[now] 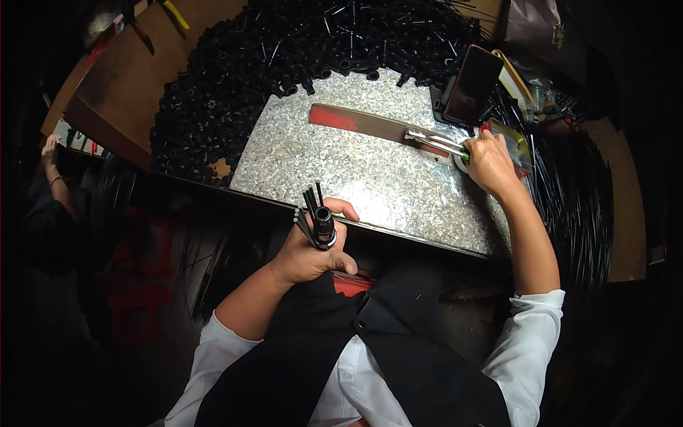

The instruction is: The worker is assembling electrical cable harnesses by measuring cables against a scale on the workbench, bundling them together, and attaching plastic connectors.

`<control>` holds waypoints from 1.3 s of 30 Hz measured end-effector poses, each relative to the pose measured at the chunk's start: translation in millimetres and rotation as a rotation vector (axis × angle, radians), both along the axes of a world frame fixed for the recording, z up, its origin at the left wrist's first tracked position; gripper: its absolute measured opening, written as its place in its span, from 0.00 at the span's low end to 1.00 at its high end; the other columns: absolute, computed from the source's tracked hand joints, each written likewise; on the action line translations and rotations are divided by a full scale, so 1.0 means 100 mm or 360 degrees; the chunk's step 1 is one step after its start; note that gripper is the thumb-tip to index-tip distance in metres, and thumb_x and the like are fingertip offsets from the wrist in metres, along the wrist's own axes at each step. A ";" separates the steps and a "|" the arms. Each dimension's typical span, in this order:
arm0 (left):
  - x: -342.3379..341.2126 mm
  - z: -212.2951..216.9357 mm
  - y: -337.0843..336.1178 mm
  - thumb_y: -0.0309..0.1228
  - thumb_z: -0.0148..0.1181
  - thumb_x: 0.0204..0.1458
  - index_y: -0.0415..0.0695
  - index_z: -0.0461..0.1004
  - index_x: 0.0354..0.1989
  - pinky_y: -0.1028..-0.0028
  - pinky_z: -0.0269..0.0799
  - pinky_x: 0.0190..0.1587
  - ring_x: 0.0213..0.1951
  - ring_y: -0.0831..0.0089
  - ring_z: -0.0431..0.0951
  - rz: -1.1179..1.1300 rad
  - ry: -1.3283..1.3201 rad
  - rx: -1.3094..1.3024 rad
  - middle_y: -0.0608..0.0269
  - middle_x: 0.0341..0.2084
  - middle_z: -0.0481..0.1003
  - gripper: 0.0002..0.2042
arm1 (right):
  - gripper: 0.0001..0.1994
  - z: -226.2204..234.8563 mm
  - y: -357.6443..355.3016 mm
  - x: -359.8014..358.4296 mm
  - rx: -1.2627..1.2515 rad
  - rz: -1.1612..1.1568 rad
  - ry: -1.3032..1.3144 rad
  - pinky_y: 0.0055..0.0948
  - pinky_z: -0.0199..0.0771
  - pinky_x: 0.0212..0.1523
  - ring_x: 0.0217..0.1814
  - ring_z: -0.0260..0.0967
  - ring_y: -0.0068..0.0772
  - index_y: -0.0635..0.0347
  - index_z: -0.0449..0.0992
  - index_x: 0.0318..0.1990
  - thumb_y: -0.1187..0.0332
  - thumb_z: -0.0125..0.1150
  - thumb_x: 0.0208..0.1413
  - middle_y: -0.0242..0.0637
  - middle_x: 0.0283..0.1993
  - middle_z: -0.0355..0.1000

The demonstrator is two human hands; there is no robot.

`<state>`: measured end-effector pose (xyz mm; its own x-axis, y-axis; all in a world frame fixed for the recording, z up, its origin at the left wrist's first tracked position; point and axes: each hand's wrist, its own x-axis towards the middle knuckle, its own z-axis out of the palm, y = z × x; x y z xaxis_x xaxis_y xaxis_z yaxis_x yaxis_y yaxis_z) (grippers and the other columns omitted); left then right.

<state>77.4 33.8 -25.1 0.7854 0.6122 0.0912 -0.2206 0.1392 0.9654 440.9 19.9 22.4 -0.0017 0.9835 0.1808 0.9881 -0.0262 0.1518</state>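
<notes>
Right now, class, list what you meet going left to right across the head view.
Another person's hand, brown left side panel, left hand holding a black tubular part, silver hand tool, right hand, bundle of thin dark rods.

We see a speckled worktop [398,185], stone-like and smooth, its sheen brightest near the front edge. The heaped black parts [213,92] look like plastic, glossy enough to catch small highlights. The hand tool [425,138] has shiny, smooth metal; the long strip [370,127] looks like matt wood, patchily red at one end. The black tubular piece [324,226] shows a plastic-like gloss. Our sleeves [530,341] are white cloth, our vest [284,377] matt black cloth (the brownish bag [530,25] could be paper or fabric; we cannot tell).
</notes>
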 end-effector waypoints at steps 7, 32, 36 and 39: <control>0.02 -0.03 -0.01 0.29 0.79 0.31 0.38 0.66 0.44 0.86 0.49 0.20 0.16 0.93 0.58 0.0103 -0.0125 -0.0126 0.80 0.10 0.63 0.31 | 0.06 -0.08 0.02 0.01 0.0123 0.0017 0.0066 0.37 0.60 0.43 0.39 0.66 0.44 0.63 0.75 0.28 0.72 0.64 0.42 0.45 0.25 0.72; -0.28 -0.10 -0.19 0.37 0.78 0.32 0.42 0.65 0.49 0.84 0.61 0.31 0.28 0.89 0.64 0.0283 -0.0118 0.0204 0.78 0.23 0.66 0.35 | 0.02 -0.21 -0.70 -2.39 0.0193 0.0677 0.2492 0.24 0.67 0.39 0.37 0.65 0.24 0.66 0.70 0.36 0.76 0.54 0.59 0.38 0.38 0.66; -0.39 -0.10 -0.16 0.39 0.78 0.31 0.41 0.65 0.48 0.82 0.66 0.38 0.35 0.85 0.67 0.0335 -0.0145 0.0331 0.73 0.33 0.69 0.35 | 0.01 -0.24 -0.67 -2.55 0.0250 0.0771 0.2359 0.25 0.66 0.42 0.38 0.65 0.26 0.66 0.71 0.36 0.79 0.54 0.57 0.39 0.38 0.68; -0.46 -0.06 -0.16 0.39 0.78 0.31 0.41 0.65 0.48 0.82 0.65 0.38 0.35 0.85 0.67 0.0344 -0.0155 0.0320 0.72 0.32 0.69 0.35 | 0.01 -0.28 -0.66 -2.64 0.0277 0.0756 0.2397 0.25 0.66 0.43 0.39 0.64 0.26 0.66 0.71 0.36 0.78 0.54 0.57 0.39 0.38 0.68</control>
